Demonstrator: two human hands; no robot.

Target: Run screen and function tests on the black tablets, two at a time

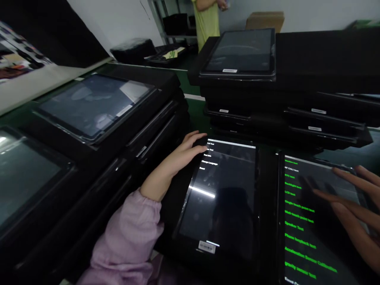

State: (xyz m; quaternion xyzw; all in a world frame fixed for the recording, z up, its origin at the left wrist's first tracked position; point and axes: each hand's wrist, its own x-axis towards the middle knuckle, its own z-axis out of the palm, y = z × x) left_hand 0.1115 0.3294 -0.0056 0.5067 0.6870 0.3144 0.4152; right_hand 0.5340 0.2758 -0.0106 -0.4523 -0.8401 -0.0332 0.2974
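Note:
Two black tablets lie side by side in front of me. The left tablet [221,198] shows a short white text menu at its top left. My left hand [178,156], in a pink sleeve, rests at that tablet's upper left corner, fingers curled, fingertips touching the screen by the menu lines. The right tablet [311,221] shows a long list of green text. My right hand [353,206] hovers over its right side with fingers stretched out and spread, holding nothing.
Stacks of black trays with tablets stand at the left [92,107] and behind [243,55]. A person in a yellow top [206,19] stands at the back near a cardboard box [265,19]. A green surface [194,103] shows between the stacks.

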